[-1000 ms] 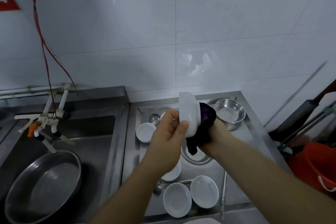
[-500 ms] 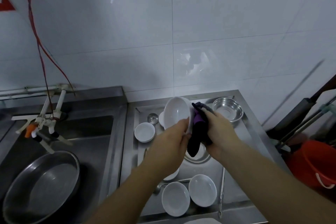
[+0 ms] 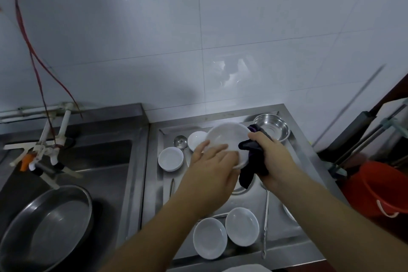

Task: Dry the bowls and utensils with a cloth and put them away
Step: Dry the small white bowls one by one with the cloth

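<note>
A white bowl (image 3: 227, 137) is held above the steel draining tray (image 3: 293, 236), its inside facing me. My left hand (image 3: 212, 161) holds the bowl's near rim, fingers lying across the inside. My right hand (image 3: 271, 157) grips a dark purple cloth (image 3: 249, 170) against the bowl's right edge; the cloth's tail hangs down. Small white dishes lie on the tray: one at left (image 3: 171, 159), one behind the bowl (image 3: 196, 139), two at the front (image 3: 209, 238) (image 3: 241, 226). A metal spoon (image 3: 180, 141) and a steel bowl (image 3: 272, 127) sit at the back.
A sink (image 3: 106, 161) with a large steel basin (image 3: 46, 227) lies to the left, under white taps (image 3: 42, 154). An orange bucket (image 3: 384, 192) and mop handles stand at the right. Long metal utensils (image 3: 266, 223) lie on the tray. A tiled wall rises behind.
The bowl has turned from edge-on to facing me and dropped slightly. My left hand's fingers moved onto its inside, and the cloth shifted to the bowl's right rim.
</note>
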Motion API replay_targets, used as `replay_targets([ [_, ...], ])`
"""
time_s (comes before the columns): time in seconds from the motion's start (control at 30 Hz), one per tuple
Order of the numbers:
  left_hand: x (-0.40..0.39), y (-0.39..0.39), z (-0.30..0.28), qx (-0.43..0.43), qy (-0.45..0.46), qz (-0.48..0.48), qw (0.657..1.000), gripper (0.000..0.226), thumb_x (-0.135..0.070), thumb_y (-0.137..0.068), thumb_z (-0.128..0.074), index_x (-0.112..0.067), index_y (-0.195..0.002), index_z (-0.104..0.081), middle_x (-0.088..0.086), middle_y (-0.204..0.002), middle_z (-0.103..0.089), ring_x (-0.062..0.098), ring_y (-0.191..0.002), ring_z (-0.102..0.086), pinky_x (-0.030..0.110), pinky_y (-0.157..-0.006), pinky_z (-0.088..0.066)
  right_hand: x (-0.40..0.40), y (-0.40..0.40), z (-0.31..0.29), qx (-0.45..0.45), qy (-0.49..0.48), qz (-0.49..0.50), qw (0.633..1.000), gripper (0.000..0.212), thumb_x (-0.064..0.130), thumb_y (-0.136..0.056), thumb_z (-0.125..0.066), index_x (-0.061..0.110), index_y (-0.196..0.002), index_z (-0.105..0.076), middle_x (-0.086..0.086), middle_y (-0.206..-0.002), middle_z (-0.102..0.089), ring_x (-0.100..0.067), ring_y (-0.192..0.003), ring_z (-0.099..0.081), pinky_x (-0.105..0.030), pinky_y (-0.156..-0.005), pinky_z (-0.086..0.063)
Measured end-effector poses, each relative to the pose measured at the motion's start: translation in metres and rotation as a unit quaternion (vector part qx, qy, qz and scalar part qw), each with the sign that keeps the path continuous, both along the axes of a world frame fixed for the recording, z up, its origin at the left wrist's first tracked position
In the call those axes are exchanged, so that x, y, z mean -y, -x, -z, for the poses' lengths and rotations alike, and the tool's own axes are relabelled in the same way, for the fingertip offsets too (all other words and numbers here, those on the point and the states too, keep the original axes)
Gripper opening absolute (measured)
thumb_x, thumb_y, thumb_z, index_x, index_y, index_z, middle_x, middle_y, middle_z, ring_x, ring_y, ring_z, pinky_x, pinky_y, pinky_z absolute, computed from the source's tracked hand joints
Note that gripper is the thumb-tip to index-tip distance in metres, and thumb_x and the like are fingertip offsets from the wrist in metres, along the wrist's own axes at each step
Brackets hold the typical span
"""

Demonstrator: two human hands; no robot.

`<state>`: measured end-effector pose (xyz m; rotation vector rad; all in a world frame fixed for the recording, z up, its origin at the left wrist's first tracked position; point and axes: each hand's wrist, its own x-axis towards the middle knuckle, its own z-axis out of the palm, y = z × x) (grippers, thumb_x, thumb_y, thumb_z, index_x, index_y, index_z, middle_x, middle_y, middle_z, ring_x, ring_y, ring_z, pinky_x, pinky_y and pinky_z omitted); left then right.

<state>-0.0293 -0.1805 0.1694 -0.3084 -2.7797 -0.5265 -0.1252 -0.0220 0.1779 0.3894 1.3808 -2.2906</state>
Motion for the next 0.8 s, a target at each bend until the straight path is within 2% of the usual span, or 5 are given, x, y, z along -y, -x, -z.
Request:
replay_targets([
  [0.2, -0.029, 0.008, 0.010, 0.032, -0.236, -0.085, 0.968, 0.062, -0.057, -0.094, -0.051, -0.040, -0.151, -0.034, -0.012, -0.173, -0.010, 0.015, -0.162, -0.007, 0.041, -0.125, -0.015, -0.026, 0.001, 0.019, 0.046, 0.021, 0.041, 0.998, 0.045, 0.022, -0.090, -0.078, 0.000, -0.127, -0.069, -0.019, -0.104, -0.077, -0.038, -0.102, -0.071, -0.047, -0.096, -0.061],
  [0.37, -0.052, 0.034, 0.017, 0.185, -0.576, -0.213, 0.767, 0.020, -0.036, -0.110, -0.051, -0.034, -0.128, -0.058, 0.004, -0.134, -0.063, 0.008, -0.105, -0.070, 0.030, -0.089, -0.059, -0.058, 0.014, 0.035, 0.027, -0.011, 0.065, 0.997, 0.038, 0.020, -0.094, -0.071, 0.000, -0.127, -0.067, -0.013, -0.086, -0.077, -0.027, -0.079, -0.062, -0.036, -0.070, -0.051],
  [0.5, -0.069, 0.055, 0.036, 0.250, -0.676, -0.224, 0.656, 0.015, -0.022, -0.108, -0.057, -0.028, -0.109, -0.071, 0.003, -0.098, -0.079, 0.016, -0.085, -0.080, 0.032, -0.073, -0.064, -0.094, 0.030, 0.048, 0.025, -0.033, 0.036, 0.998, 0.029, 0.015, -0.094, -0.071, 0.006, -0.121, -0.070, -0.020, -0.084, -0.076, -0.027, -0.065, -0.066, -0.032, -0.059, -0.052],
  [0.6, -0.089, 0.075, 0.047, 0.257, -0.671, -0.236, 0.654, 0.023, -0.022, -0.106, -0.060, -0.034, -0.100, -0.079, 0.002, -0.104, -0.080, 0.025, -0.096, -0.079, 0.032, -0.075, -0.064, -0.126, 0.050, 0.062, 0.050, -0.070, 0.034, 0.996, 0.030, 0.004, -0.090, -0.072, -0.004, -0.118, -0.065, -0.025, -0.082, -0.073, -0.025, -0.050, -0.065, -0.029, -0.047, -0.051],
  [0.8, -0.161, 0.123, 0.070, 0.283, -0.672, -0.262, 0.633, 0.023, -0.016, -0.106, -0.061, -0.022, -0.123, -0.074, 0.009, -0.115, -0.079, 0.029, -0.100, -0.078, 0.031, -0.074, -0.064, -0.202, 0.110, 0.097, 0.045, -0.150, 0.028, 0.987, 0.036, -0.007, -0.084, -0.077, 0.000, -0.118, -0.067, -0.018, -0.088, -0.072, -0.033, -0.074, -0.070, -0.047, -0.069, -0.059],
])
